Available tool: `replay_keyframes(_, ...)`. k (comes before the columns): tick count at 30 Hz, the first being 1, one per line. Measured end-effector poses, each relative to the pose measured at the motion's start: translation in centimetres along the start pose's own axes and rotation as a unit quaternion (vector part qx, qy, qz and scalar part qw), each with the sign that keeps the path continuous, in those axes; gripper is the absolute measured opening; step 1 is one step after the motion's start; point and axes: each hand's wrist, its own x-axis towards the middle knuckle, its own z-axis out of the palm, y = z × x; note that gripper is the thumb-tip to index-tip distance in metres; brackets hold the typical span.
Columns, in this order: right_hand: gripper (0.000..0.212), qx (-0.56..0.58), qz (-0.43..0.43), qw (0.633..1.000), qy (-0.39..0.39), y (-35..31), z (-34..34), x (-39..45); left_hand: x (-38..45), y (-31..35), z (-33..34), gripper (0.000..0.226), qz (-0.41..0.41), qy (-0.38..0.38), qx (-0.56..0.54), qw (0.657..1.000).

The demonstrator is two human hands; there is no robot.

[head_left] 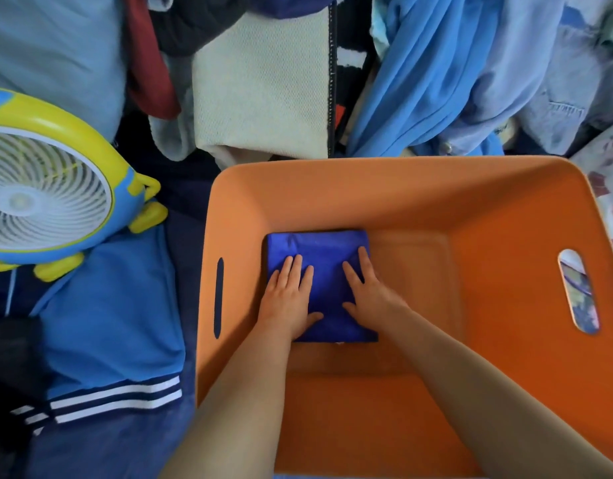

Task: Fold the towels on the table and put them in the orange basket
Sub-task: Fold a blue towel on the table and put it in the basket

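A folded dark blue towel point(327, 257) lies flat on the bottom of the orange basket point(395, 188), against its left side. My left hand point(289, 293) rests palm down on the towel's left half, fingers spread. My right hand point(369, 290) presses flat on the towel's right half, fingers apart. Neither hand grips the cloth. Both forearms reach down into the basket from the near edge. The right half of the basket floor is bare orange.
A yellow and blue fan point(53, 198) stands to the left of the basket. Clothes hang behind it: a cream knit point(260, 88) and a light blue garment point(433, 70). A blue jacket with white stripes point(108, 337) lies at the left.
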Motion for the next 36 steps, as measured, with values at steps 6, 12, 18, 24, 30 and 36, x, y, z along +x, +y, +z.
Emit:
replay_keyframes(6,0.072,-0.003,0.000,1.000,-0.007,-2.7,-0.1,0.6,0.2,-1.1,-0.7,0.079,-0.052,-0.038,0.025,0.998)
replay_keyframes(12,0.064,-0.006,0.016,0.999,-0.040,-2.5,-1.6,-0.6,-0.8,-0.2,-2.9,0.070,-0.059,-0.059,0.036,0.996)
replay_keyframes(18,0.047,-0.005,0.025,1.000,0.015,-3.6,-5.6,-5.2,-4.7,1.3,-8.3,0.056,-0.042,0.001,0.048,0.998)
replay_keyframes(24,0.032,0.023,-0.004,0.990,0.136,-5.3,-12.6,-13.8,-12.2,4.3,-17.0,0.037,-0.050,0.070,0.071,0.994)
replay_keyframes(30,0.029,0.014,-0.073,0.964,0.256,-7.0,-18.1,-25.7,-22.9,6.9,-23.2,0.035,-0.058,0.149,0.100,0.982)
replay_keyframes(36,0.031,0.001,-0.106,0.930,0.352,-8.4,-20.1,-37.9,-34.3,9.2,-26.6,0.035,-0.060,0.221,0.128,0.965)
